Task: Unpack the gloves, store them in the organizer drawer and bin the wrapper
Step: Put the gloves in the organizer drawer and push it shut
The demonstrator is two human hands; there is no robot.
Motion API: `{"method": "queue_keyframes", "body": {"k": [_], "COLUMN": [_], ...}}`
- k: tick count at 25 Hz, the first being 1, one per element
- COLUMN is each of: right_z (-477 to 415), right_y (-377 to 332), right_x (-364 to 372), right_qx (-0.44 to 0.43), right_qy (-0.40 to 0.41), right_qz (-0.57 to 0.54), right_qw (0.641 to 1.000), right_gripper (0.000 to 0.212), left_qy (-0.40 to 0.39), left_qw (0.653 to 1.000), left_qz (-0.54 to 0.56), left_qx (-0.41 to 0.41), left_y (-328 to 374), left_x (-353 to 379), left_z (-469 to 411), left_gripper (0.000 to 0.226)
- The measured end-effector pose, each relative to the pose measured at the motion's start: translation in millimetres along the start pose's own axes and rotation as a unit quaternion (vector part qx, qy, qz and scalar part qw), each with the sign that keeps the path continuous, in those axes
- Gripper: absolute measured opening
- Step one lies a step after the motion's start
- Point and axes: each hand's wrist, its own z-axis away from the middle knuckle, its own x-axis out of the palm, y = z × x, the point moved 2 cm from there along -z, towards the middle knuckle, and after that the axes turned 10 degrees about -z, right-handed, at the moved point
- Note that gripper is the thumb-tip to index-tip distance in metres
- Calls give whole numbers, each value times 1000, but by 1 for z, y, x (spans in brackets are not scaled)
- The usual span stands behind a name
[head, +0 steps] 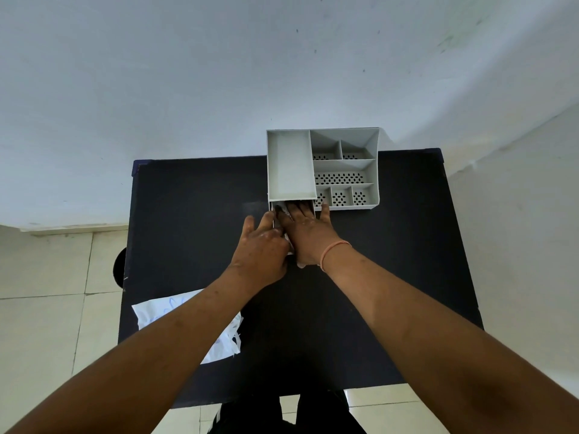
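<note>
A grey organizer (344,166) stands at the back of the black table (194,220). Its drawer (272,211) is pulled out toward me under the left compartment. My right hand (308,236) lies flat over the drawer, fingers reaching inside, pressing down on the white gloves (279,210); a bit of white also shows under its heel. My left hand (263,249) curls around the drawer's left side, touching my right hand. The torn white wrapper (225,343) with blue print lies on the near left of the table, partly hidden under my left forearm.
The organizer's right half has several small perforated compartments (340,178). A dark round object (119,267) sits on the tiled floor just off the table's left edge. A white wall rises directly behind the table.
</note>
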Motion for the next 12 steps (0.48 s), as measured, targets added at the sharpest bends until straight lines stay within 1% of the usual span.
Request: {"method": "queue_keyframes", "body": {"k": [1, 3, 5, 6, 7, 8, 10, 12], "right_z": [6, 25, 48, 57, 64, 68, 68, 62], "right_y": [2, 4, 6, 9, 10, 11, 10, 7], "right_x": [1, 4, 12, 17, 22, 27, 34, 33], "right_qx": [-13, -40, -40, -28, -15, -5, 9, 20], "right_qy": [14, 84, 177, 206, 211, 196, 141, 121], "right_qz": [-23, -56, -45, -31, -14, 6, 35, 34], "right_qw": [1000, 994, 982, 978, 977, 981, 989, 992], "right_gripper": [129, 110, 87, 77, 71, 69, 71, 71], "left_qy": [-2, -8, -11, -12, -15, -19, -24, -25], "left_qw": [1000, 1000, 1000, 1000, 1000, 1000, 1000, 999], "left_qz": [4, 9, 6, 2, -1, -2, -9, -17], "left_qx": [-2, -6, -7, -7, -7, -8, -9, -11], "left_y": [-1, -3, -3, -2, -1, 0, 0, 1], "left_x": [0, 1, 1, 1, 1, 0, 1, 2], "left_z": [0, 1, 1, 0, 0, 0, -1, -2], "left_gripper": [32, 36, 35, 33, 32, 32, 31, 31]}}
